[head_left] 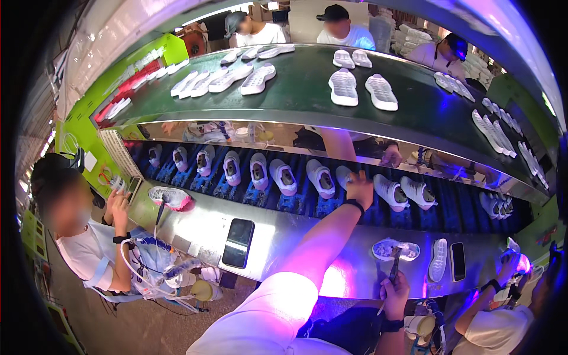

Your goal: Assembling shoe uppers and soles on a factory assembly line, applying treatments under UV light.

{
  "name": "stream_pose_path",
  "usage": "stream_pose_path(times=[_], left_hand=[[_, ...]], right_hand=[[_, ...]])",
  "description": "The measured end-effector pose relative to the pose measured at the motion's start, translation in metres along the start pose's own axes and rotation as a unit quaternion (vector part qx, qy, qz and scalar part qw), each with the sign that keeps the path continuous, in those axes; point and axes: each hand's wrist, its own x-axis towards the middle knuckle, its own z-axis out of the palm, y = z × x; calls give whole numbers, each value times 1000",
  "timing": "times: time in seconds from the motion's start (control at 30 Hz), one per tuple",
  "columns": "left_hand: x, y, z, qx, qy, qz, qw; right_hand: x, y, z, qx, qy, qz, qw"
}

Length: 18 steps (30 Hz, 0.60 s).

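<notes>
My left arm reaches across the metal bench to the lower conveyor, where my left hand (358,188) has its fingers around a white shoe (343,176) in the row. More white shoes (322,178) stand on both sides of it. Close to my body, my right hand (395,294) is closed around the handle of a brush (394,267). The brush's tip meets the inside of a white shoe sole (384,248) lying on the bench. A second white sole (438,260) lies to the right of it.
A green upper belt (296,89) carries several white soles. Phones (238,242) (458,261) lie on the bench, and a pink-edged sole (171,199) sits at the left with a brush. Co-workers are at both sides and behind the belt; one arm (338,145) extends beneath it.
</notes>
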Motion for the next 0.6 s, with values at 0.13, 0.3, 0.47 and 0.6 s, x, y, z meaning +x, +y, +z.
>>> stream_pose_path(times=[0.13,0.3,0.47,0.6], left_hand=[[-7,-23,-16,-108,60,81,989],[-22,-46,-40,-210,83,175,958],[-108,-52,-97,-301,56,286,908],[-201,-82,-116,-287,-82,380,876]], right_hand=[[2,-8,-4,27,16,4,999],[3,-17,-6,40,-7,1,999],[0,-11,-16,44,-18,1,999],[-6,-18,-18,53,-20,-9,998]])
